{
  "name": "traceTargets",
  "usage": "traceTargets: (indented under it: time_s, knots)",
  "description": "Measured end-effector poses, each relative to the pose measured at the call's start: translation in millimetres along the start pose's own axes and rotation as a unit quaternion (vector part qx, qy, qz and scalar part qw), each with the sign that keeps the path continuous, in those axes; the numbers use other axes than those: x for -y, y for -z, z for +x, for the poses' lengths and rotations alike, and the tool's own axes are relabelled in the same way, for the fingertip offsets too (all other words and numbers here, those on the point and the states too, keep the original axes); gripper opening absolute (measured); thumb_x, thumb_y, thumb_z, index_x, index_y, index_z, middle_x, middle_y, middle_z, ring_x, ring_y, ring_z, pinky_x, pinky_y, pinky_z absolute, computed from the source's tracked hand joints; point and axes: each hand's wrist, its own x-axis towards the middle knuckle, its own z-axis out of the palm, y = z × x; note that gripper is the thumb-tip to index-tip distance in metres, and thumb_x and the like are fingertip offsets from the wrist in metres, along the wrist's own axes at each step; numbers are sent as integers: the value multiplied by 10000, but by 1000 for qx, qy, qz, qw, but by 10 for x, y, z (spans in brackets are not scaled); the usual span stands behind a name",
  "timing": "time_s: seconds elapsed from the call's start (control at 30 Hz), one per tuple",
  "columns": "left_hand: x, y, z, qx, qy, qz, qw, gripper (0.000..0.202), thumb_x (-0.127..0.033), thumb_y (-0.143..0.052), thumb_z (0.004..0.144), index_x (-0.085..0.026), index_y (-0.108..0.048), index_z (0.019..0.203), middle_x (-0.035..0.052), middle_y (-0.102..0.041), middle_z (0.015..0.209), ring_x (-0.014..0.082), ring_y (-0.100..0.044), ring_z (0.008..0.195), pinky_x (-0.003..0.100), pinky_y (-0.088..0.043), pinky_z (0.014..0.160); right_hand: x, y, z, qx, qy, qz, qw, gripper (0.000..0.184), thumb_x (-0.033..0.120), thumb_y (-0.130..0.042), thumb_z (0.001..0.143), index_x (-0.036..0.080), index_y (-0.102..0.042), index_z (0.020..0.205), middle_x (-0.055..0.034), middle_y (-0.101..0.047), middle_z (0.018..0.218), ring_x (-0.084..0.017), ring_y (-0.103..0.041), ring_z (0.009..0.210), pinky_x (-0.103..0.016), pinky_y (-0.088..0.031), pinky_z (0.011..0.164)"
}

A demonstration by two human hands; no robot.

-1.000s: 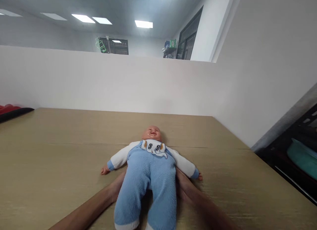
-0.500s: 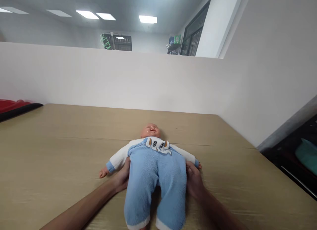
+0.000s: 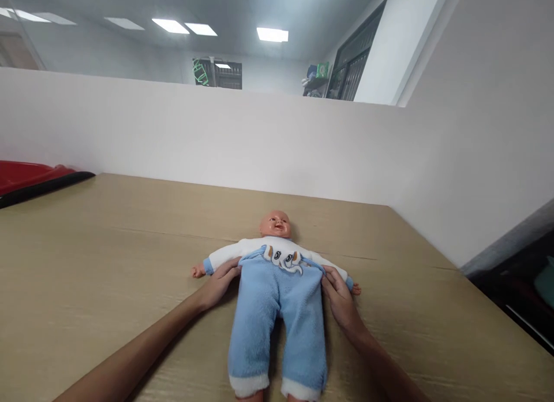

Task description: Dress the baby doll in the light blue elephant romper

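Note:
A baby doll [image 3: 276, 224] lies on its back on the table, head away from me and arms spread wide. It wears a white top [image 3: 229, 253] with blue cuffs and fuzzy light blue pants [image 3: 256, 309] with white hems. A white animal face with dark eyes decorates the front of the pants' waist. My left hand [image 3: 220, 285] is closed on the waist edge at the left side. At the opposite side, my right hand [image 3: 340, 295] pinches the waist edge near the doll's arm. Some fingertips are hidden by the cloth.
The tan tabletop [image 3: 108, 263] meets a low white wall [image 3: 242, 139] with glass above it. A red, dark-edged object [image 3: 30, 177] sits at the far left. Beyond the right table edge is a dark item [image 3: 511, 286] with something teal on it.
Both hands have moved up along the pants to the waist edge. The doll's left-side arm is raised further outward. The view has shifted slightly, and more of the doll's lower legs shows.

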Motion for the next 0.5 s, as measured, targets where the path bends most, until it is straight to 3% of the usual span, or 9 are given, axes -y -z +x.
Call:
traceTargets:
  time_s: [0.1, 0.27, 0.4, 0.5]
  knots:
    - [-56, -30, 14, 9, -4, -38, 999, 418, -506, -545, 958, -247, -755, 1210, 74, -723, 1378, 322, -550, 1402, 477, -349, 1252, 9, 74, 139, -21, 15, -53, 998, 420, 636, -617, 883, 253, -674, 1046, -87, -783, 1087, -279, -724, 1058, -410, -559, 975]
    - [-87, -59, 49, 14, -19, -89, 996, 373, -533, -514, 981, -228, -728, 977, 75, -758, 1120, 303, -643, 1129, 437, -463, 1104, 108, 65, 326, -52, 38, -126, 990, 240, 446, -577, 854, 252, -654, 972, -81, -769, 983, -274, -723, 945, -432, -577, 896]
    - [-40, -166, 92, -82, -24, -91, 992, 389, -600, -554, 966, -232, -667, 907, 44, -706, 947, 270, -621, 986, 387, -490, 1001, 417, -189, 458, -68, 99, -210, 970, 283, 291, -544, 814, 230, -637, 1074, -122, -724, 1145, -311, -652, 1122, -522, -502, 1029]
    - [-1, -254, 107, -130, -31, -93, 987, 415, -625, -489, 1001, -234, -605, 922, 35, -660, 933, 247, -589, 962, 366, -478, 986, 794, -565, 655, 10, 164, -258, 952, 256, 232, -531, 869, 237, -657, 1092, -101, -723, 1193, -289, -615, 1222, -497, -435, 1130]
